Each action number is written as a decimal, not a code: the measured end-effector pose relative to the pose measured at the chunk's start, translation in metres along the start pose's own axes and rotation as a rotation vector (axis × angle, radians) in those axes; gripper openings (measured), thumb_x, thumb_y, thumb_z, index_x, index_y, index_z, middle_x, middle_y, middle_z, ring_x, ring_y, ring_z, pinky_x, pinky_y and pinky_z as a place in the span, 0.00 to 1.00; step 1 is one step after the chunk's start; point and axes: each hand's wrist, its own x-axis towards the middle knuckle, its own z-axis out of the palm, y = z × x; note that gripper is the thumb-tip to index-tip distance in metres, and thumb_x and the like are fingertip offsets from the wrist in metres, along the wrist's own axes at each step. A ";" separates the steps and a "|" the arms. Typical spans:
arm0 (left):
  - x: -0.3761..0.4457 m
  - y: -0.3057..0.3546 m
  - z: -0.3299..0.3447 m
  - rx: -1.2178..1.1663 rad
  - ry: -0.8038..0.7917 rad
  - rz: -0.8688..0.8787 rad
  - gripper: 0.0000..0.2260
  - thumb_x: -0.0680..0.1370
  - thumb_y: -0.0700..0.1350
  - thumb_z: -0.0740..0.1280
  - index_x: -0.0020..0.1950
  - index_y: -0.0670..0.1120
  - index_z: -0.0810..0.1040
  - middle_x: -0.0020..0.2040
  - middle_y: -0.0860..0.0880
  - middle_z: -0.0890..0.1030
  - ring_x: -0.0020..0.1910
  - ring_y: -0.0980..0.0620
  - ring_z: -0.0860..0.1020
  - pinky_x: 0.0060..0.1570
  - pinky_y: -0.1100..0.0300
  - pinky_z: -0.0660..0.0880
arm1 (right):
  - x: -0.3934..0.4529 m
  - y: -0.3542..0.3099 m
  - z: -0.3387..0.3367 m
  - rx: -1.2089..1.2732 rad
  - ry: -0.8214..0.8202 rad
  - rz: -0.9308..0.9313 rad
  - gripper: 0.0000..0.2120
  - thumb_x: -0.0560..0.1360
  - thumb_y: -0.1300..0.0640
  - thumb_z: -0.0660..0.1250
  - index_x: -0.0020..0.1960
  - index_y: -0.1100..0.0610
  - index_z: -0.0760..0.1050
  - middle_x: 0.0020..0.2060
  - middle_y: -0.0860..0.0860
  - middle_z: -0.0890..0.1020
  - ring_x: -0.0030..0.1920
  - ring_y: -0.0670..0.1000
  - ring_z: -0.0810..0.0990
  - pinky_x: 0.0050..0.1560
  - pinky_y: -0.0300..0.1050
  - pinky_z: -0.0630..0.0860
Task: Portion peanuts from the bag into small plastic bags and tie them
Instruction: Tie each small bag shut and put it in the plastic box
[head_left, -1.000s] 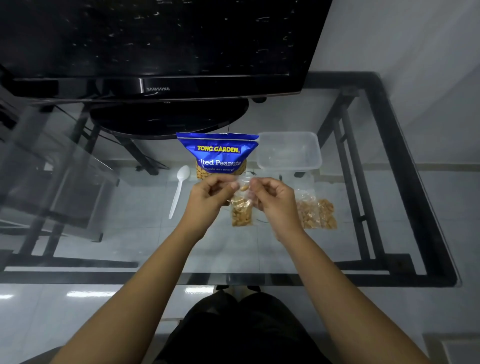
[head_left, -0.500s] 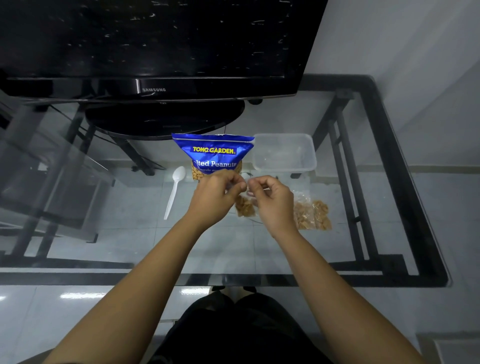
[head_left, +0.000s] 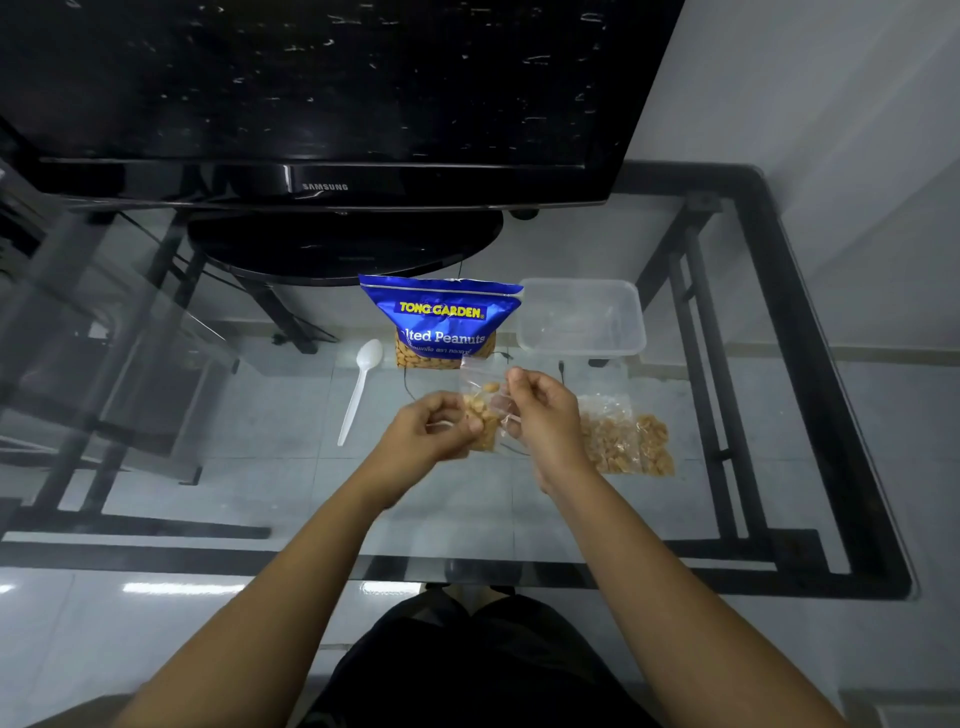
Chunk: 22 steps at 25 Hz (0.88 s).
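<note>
- Glass-topped desk (head_left: 249, 467) with a black metal frame, and you can see straight through it to pale glossy floor tiles underneath. Grey wall runs along the right side.
- Big black Samsung TV (head_left: 322, 93) on a rounded glossy stand takes up the far edge of the desk, screen off and full of little reflections.
- Just in front of the stand sits the blue peanut bag (head_left: 441, 322), shiny foil, upright, top torn open, with yellow "Tong Garden" lettering and a peanut picture at the bottom.
- Right beside it, toward the far right corner, there's a clear rectangular plastic container (head_left: 582, 317) with rounded corners.
- White plastic spoon (head_left: 358, 389) lies flat to the left of the peanut bag, bowl end pointing at the far edge.
- Two filled small bags (head_left: 623, 441), crinkly clear plastic stuffed with tan peanuts, lie near the right edge, touching each other.
- Mid-desk, held above the glass: a small plastic bag (head_left: 485, 410) with a clump of peanuts in it.
- Left hand (head_left: 431, 431) has its fingers curled, grip pinching the peanut end of that bag.
- Right hand (head_left: 540, 415) has a pinching grip on the loose clear top part, fingertips raised.
</note>
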 end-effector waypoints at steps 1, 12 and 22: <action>0.001 -0.009 0.003 -0.004 0.015 -0.035 0.07 0.75 0.43 0.68 0.52 0.46 0.77 0.46 0.44 0.80 0.46 0.49 0.80 0.45 0.60 0.79 | 0.003 0.002 0.001 -0.032 -0.012 0.024 0.09 0.78 0.50 0.62 0.50 0.54 0.77 0.44 0.50 0.83 0.47 0.48 0.82 0.45 0.43 0.78; 0.021 -0.049 0.017 0.613 0.403 -0.106 0.17 0.74 0.48 0.69 0.58 0.39 0.75 0.50 0.40 0.80 0.47 0.45 0.78 0.45 0.56 0.73 | 0.023 0.040 -0.059 -1.212 0.269 -0.105 0.11 0.75 0.62 0.64 0.56 0.58 0.76 0.66 0.59 0.67 0.65 0.60 0.65 0.63 0.50 0.67; 0.017 -0.052 0.014 0.760 0.439 -0.083 0.25 0.74 0.52 0.69 0.66 0.42 0.68 0.60 0.41 0.76 0.56 0.43 0.75 0.52 0.52 0.74 | 0.029 0.036 -0.074 -0.831 0.308 -0.195 0.09 0.72 0.64 0.67 0.52 0.56 0.80 0.55 0.53 0.75 0.53 0.53 0.75 0.53 0.41 0.72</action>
